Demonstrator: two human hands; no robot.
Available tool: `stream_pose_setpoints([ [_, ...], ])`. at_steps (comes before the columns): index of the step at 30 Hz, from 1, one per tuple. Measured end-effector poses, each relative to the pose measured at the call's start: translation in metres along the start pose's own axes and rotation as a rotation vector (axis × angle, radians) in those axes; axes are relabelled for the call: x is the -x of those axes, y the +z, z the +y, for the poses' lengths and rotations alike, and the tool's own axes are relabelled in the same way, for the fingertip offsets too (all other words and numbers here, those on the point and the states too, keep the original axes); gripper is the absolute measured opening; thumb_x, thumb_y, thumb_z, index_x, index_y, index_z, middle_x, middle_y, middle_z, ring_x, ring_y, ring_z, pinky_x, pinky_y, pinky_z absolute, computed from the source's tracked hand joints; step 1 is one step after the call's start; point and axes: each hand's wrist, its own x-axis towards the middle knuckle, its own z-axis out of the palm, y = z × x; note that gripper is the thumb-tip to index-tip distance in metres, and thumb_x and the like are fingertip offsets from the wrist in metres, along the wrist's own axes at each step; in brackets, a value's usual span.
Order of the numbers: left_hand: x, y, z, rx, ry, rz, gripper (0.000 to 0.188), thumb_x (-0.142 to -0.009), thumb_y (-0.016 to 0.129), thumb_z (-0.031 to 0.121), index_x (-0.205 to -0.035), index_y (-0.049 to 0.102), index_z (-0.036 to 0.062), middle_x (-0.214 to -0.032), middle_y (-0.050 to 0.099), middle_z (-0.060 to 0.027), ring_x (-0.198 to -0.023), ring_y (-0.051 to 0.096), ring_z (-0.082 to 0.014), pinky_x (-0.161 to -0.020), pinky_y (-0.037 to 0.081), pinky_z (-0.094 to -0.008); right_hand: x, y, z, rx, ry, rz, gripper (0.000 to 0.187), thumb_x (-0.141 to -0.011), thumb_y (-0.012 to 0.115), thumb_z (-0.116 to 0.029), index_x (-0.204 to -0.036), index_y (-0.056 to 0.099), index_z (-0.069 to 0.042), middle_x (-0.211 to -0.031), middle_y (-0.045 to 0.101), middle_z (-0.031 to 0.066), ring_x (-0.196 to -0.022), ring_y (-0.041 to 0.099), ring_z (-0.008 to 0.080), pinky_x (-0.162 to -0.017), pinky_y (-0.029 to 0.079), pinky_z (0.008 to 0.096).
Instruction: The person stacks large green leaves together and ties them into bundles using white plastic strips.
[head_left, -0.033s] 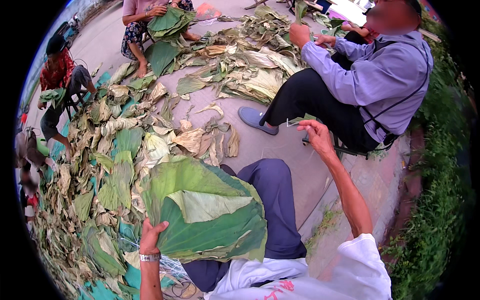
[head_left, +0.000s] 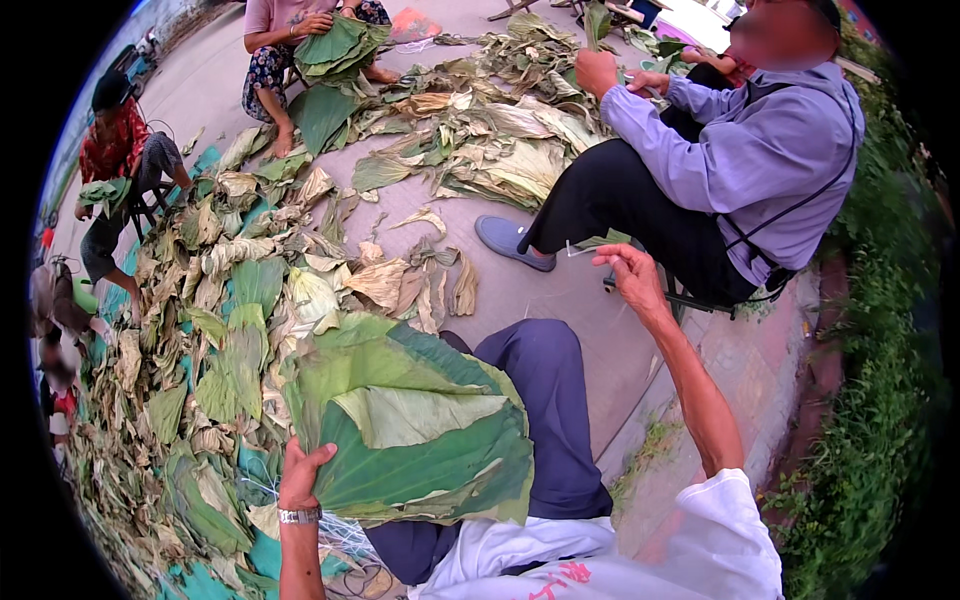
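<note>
Apparently partway: the left hand grips layered green lotus leaves, the right hand pinches a slim white stick, and many dry leaves lie loose.

Layered green leaves, partly folded, thin white stick

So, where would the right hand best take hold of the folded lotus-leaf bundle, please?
The folded lotus-leaf bundle is probably best gripped by its right edge, coming from the right, thumb above and fingers beneath. That edge looks thin and free, while the left hand holds the opposite edge. The right hand may need to set aside its small white stick first.
</note>
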Motion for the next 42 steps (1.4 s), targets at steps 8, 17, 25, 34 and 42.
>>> stream_pose_setpoints([
  [8, -0.001, 0.022, 0.029, -0.003, 0.039, -0.072, 0.033, -0.070, 0.059, -0.003, -0.102, 0.054, -0.0024, -0.089, 0.061, -0.0081, -0.074, 0.060, -0.0172, -0.067, 0.049, -0.0291, 0.038, 0.020, -0.010, -0.098, 0.038, -0.071, 0.021, -0.088, 0.044, -0.006, -0.102, 0.059, -0.001, -0.086, 0.064, -0.0013, -0.051, 0.033, 0.0001, -0.045, 0.029, 0.0171],
  [17, -0.014, 0.041, 0.054, -0.026, 0.077, -0.078, 0.033, -0.071, 0.059, -0.004, -0.103, 0.052, 0.0003, -0.090, 0.061, -0.0078, -0.073, 0.060, -0.0171, -0.067, 0.050, -0.0296, 0.076, 0.029, -0.020, -0.162, 0.031, -0.119, 0.021, -0.089, 0.044, -0.005, -0.102, 0.059, 0.001, -0.085, 0.064, -0.0002, -0.054, 0.037, 0.0008, -0.049, 0.032, 0.0180],
  [25, -0.019, 0.049, 0.082, -0.024, 0.096, -0.082, 0.036, -0.074, 0.059, -0.003, -0.108, 0.047, 0.0014, -0.095, 0.060, -0.0106, -0.077, 0.061, -0.0180, -0.069, 0.051, -0.0312, 0.102, 0.029, -0.025, -0.210, 0.088, -0.099, 0.021, -0.089, 0.044, -0.005, -0.102, 0.059, 0.001, -0.085, 0.064, 0.0011, -0.054, 0.037, 0.0008, -0.049, 0.032, 0.0171],
  [34, -0.022, 0.027, 0.061, 0.075, 0.157, 0.046, 0.038, -0.076, 0.059, 0.001, -0.111, 0.045, -0.0005, -0.098, 0.059, -0.0123, -0.079, 0.061, -0.0202, -0.069, 0.052, -0.0327, 0.125, 0.056, -0.022, -0.050, -0.069, 0.042, 0.020, -0.085, 0.048, 0.001, -0.100, 0.060, 0.000, -0.084, 0.065, 0.0056, -0.068, 0.055, 0.0105, -0.060, 0.042, 0.0236],
  [42, -0.016, 0.006, 0.017, 0.199, 0.109, 0.153, 0.044, -0.076, 0.060, 0.001, -0.116, 0.041, 0.0004, -0.105, 0.057, -0.0129, -0.086, 0.060, -0.0220, -0.075, 0.051, -0.0339, 0.123, 0.081, -0.019, 0.169, -0.285, 0.130, 0.022, -0.081, 0.049, 0.007, -0.098, 0.061, 0.000, -0.081, 0.064, 0.0088, -0.069, 0.058, 0.0145, -0.059, 0.042, 0.0219],
])
